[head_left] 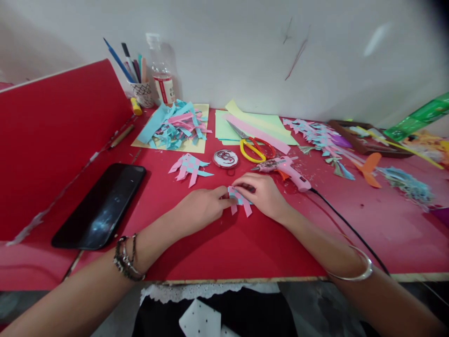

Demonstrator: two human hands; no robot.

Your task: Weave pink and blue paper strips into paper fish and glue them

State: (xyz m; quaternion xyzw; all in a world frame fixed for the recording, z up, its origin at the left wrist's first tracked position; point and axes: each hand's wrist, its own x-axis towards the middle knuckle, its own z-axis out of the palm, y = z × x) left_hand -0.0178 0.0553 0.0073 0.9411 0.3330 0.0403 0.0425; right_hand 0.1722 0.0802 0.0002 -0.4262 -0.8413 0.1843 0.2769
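Observation:
A small woven piece of pink and blue paper strips (pixel 240 197) lies between my hands on the red table (pixel 224 248). My left hand (pixel 206 206) is closed on its left edge. From the other side, my right hand (pixel 264 194) pinches its top edge, fingertips close to the left ones. Loose pink strip ends hang toward me. Just beyond, a woven paper fish (pixel 190 167) in the same colours lies flat. Near my right hand are a round white dish with dark red thread (pixel 225 158), a pink glue gun (pixel 286 169) and red-and-yellow scissors (pixel 256 147).
A black phone (pixel 100 206) lies at left beside a red upright panel (pixel 59 140). Cut strips (pixel 178 124) are heaped on yellow paper, near a pen cup (pixel 142 95) and a bottle (pixel 164 84). A black cord (pixel 347 227) crosses the right side, near a brown tray (pixel 372 142).

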